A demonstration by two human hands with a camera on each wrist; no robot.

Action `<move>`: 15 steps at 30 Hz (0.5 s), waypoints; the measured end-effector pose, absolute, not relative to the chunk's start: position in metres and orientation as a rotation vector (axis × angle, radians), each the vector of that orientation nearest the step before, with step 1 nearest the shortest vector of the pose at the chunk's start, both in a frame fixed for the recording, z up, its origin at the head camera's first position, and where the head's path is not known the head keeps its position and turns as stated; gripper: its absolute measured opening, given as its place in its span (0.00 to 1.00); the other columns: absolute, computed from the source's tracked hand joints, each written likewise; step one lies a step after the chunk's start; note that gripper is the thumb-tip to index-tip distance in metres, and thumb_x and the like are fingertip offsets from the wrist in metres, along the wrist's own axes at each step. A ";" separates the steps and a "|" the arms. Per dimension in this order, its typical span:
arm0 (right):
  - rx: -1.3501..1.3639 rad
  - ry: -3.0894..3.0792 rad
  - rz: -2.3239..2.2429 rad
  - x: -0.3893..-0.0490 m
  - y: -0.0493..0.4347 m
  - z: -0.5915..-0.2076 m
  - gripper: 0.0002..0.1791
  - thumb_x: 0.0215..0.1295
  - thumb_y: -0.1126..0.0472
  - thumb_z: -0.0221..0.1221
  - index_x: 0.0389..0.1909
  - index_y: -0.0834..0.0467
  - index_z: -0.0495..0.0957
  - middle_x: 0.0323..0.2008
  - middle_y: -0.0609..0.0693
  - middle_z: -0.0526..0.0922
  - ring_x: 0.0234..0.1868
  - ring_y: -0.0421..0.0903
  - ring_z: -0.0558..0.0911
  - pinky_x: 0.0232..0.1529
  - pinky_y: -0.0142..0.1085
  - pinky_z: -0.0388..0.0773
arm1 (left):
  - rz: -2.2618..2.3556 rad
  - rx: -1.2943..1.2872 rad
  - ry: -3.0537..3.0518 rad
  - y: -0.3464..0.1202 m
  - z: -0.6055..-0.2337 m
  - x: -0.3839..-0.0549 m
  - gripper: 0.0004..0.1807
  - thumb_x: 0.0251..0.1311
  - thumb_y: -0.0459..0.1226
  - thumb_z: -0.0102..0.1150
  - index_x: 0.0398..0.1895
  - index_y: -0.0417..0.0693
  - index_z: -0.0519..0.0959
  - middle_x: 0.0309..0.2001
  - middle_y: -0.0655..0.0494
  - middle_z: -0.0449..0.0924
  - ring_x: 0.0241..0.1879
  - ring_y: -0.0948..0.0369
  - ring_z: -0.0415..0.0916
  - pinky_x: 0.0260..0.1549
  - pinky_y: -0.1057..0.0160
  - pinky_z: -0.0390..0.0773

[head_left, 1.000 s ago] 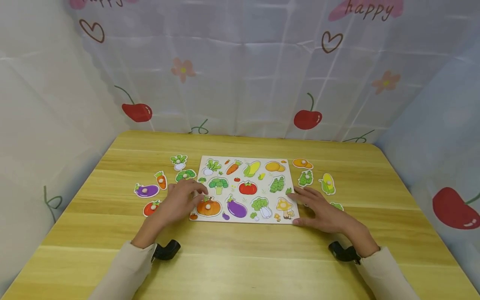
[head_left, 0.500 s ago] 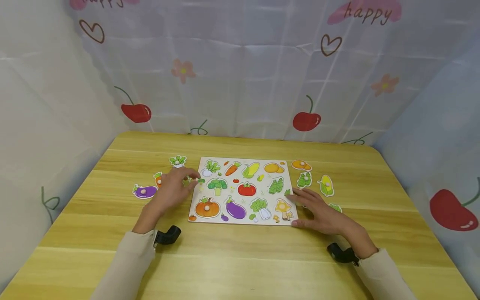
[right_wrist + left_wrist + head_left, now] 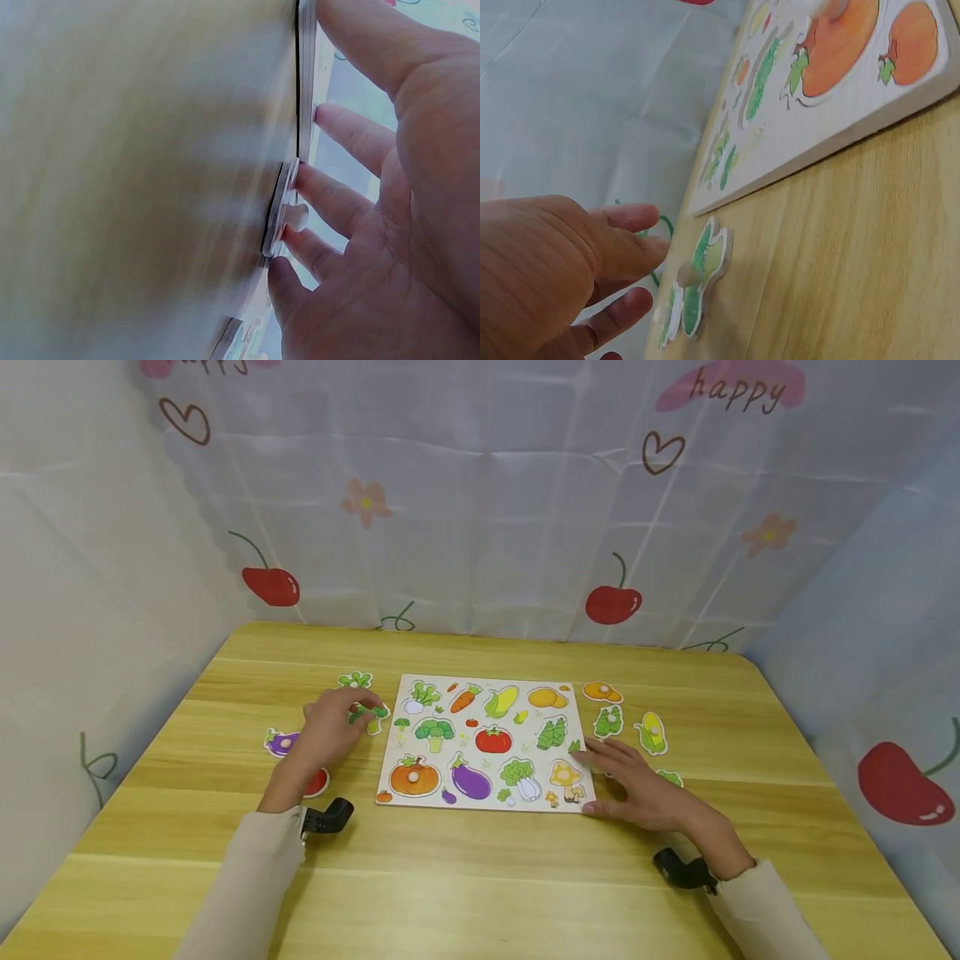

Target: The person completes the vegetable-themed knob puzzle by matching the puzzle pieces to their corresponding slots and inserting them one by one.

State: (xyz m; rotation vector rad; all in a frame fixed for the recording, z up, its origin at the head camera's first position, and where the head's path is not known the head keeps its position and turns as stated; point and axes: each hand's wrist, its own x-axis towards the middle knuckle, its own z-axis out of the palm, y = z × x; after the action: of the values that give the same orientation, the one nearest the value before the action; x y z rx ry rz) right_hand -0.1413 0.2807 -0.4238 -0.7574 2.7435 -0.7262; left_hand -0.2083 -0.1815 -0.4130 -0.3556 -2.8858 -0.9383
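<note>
In the head view my left hand (image 3: 333, 727) hovers over the broccoli piece (image 3: 378, 718), left of the white puzzle board (image 3: 480, 805). The left wrist view shows the thumb and fingers spread near the broccoli piece's knob (image 3: 688, 275), apart from it. My right hand (image 3: 645, 783) rests with extended fingers along the board's right edge, thumb near its lower corner. Its fingertips in the right wrist view come close to a knobbed piece (image 3: 279, 214). A pumpkin piece (image 3: 415, 778) with a knob sits in the board's lower-left slot.
On the left lie a white radish piece (image 3: 355, 680), an eggplant piece (image 3: 281, 743) and a partly hidden tomato piece (image 3: 318, 783). On the right are a potato piece (image 3: 602, 692), an asparagus piece (image 3: 607, 722), a corn piece (image 3: 652, 732) and a partly covered green piece (image 3: 670, 777).
My left hand has moved from beside the pumpkin piece, up and left off the board, to the broccoli piece. It now hides the carrot piece. The right hand keeps its place.
</note>
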 end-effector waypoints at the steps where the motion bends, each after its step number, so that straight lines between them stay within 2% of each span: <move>1: -0.758 2.742 -0.730 -0.141 0.281 -0.424 0.43 0.61 0.42 0.67 0.74 0.54 0.65 0.77 0.62 0.55 0.77 0.68 0.50 0.69 0.69 0.53 | -0.935 -0.358 -2.888 -0.182 -0.414 -0.209 0.08 0.66 0.30 0.59 0.46 0.45 0.84 0.47 0.45 0.85 0.50 0.43 0.76 0.44 0.42 0.60; 15: -0.773 2.753 -0.726 -0.141 0.282 -0.425 0.42 0.62 0.42 0.67 0.73 0.54 0.66 0.77 0.63 0.56 0.76 0.68 0.50 0.68 0.70 0.53 | -0.872 -0.356 -2.932 -0.187 -0.418 -0.217 0.08 0.65 0.29 0.60 0.43 0.45 0.86 0.50 0.43 0.84 0.52 0.40 0.75 0.41 0.44 0.59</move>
State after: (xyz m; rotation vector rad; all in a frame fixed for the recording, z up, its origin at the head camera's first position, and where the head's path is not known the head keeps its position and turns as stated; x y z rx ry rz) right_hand -0.1410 0.2817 -0.4247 -0.7732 2.7531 -0.7263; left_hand -0.2171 -0.1870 -0.4184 -0.3557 -2.9323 -0.8718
